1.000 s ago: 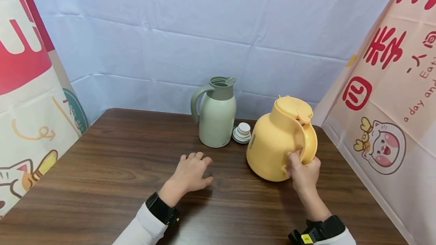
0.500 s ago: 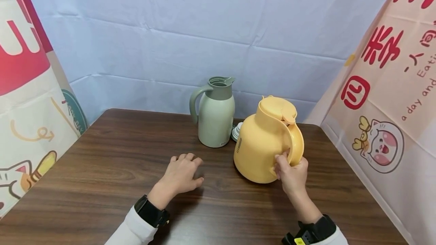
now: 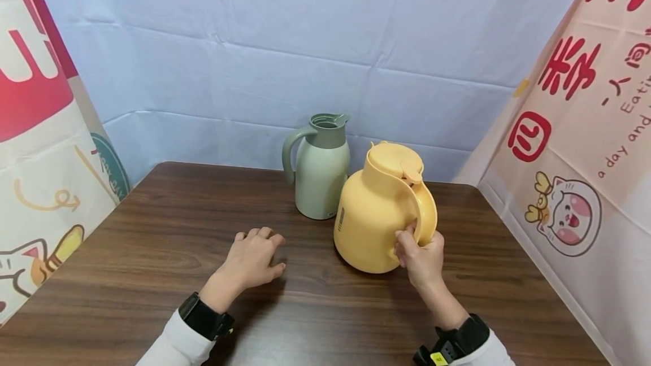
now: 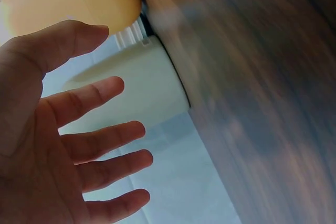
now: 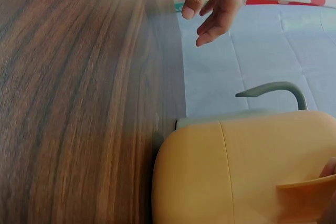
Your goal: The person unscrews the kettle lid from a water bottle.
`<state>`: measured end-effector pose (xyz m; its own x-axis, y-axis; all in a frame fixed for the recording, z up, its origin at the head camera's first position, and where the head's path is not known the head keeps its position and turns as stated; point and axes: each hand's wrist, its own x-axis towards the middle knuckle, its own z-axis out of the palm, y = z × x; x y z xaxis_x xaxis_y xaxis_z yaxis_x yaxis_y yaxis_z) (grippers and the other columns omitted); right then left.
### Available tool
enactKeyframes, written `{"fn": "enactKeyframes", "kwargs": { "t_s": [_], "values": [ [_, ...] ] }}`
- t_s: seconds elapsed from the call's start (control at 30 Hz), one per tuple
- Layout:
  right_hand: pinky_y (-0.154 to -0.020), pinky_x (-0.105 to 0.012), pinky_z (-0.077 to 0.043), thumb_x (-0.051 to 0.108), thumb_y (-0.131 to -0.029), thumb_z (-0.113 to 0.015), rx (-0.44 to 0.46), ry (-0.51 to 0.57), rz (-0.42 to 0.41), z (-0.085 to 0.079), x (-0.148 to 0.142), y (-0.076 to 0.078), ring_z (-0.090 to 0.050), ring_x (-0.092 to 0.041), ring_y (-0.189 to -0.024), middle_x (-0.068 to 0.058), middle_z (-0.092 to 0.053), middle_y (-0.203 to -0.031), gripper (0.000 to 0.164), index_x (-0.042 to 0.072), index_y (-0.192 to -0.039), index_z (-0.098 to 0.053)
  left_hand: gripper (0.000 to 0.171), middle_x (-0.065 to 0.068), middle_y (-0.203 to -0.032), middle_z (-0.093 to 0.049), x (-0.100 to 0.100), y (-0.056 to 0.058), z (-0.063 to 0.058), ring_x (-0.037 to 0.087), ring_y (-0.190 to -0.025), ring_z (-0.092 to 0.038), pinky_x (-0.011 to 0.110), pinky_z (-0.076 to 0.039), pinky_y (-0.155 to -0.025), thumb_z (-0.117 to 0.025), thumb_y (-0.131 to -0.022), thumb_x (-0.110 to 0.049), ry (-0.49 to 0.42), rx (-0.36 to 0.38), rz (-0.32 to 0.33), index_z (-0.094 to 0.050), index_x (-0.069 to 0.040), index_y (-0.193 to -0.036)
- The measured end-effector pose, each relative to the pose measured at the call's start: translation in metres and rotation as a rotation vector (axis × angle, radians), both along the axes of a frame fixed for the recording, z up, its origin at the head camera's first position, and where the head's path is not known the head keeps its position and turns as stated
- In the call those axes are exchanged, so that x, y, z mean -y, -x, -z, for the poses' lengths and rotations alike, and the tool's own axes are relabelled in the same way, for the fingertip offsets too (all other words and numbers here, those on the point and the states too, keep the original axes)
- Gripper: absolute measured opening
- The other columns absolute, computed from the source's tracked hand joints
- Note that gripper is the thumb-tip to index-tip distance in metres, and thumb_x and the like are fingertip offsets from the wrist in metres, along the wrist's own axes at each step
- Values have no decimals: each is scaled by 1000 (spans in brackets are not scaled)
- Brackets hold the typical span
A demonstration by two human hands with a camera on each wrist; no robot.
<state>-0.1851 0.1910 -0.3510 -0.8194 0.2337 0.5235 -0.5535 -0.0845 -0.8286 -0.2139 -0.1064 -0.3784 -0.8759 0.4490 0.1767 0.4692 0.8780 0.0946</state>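
Observation:
A yellow thermos jug (image 3: 366, 225) with its lid on stands at or just above the table, near the middle. My right hand (image 3: 423, 256) grips the lower part of its handle (image 3: 427, 213). Behind the jug and to its left is a green thermos jug (image 3: 321, 177), upright, with an uncovered mouth. My left hand (image 3: 251, 258) hovers over the table left of the yellow jug, holding nothing. Its fingers are spread and relaxed in the left wrist view. A white ridged piece (image 4: 130, 35) shows between the two jugs there; the head view hides it behind the yellow jug.
The brown wooden table (image 3: 152, 242) reaches back to a pale blue cloth (image 3: 229, 72). Printed cloth hangs on the left (image 3: 40, 185) and another printed cloth on the right (image 3: 569, 185).
The yellow jug has moved left in my right hand and now covers the white ridged piece and the green jug's lower right edge. My left hand has also drifted left.

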Motion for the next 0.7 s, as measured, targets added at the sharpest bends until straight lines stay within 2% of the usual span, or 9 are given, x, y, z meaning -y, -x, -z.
{"fn": "enactKeyframes", "kwargs": {
  "t_s": [0.2,0.33,0.7],
  "values": [
    [-29,-26,-30,-19,-78,-46,-24,-53,-33,2,8,3,-35,-16,-28,-6,-39,-38,27,-5,-57,-37,42,12,-115,-55,12,1,3,34,-103,-52,52,-40,-77,-71,-79,-36,22,-21,-27,-63,-14,-114],
    [-29,-26,-30,-18,-79,-47,-36,-72,-53,2,15,5,-35,-17,-28,-7,-39,-38,27,-5,-57,-38,45,13,-116,-55,21,1,4,34,-102,-52,52,-40,-76,-71,-79,-36,33,-10,-41,-62,-12,-116],
    [-29,-27,-31,-17,-79,-47,-49,-99,-98,3,29,8,-34,-19,-27,-10,-39,-39,27,-2,-57,-40,44,14,-115,-56,34,1,4,35,-100,-54,52,-40,-75,-72,-78,-34,-3,-31,-53,-63,-12,-115]
  ]
}}
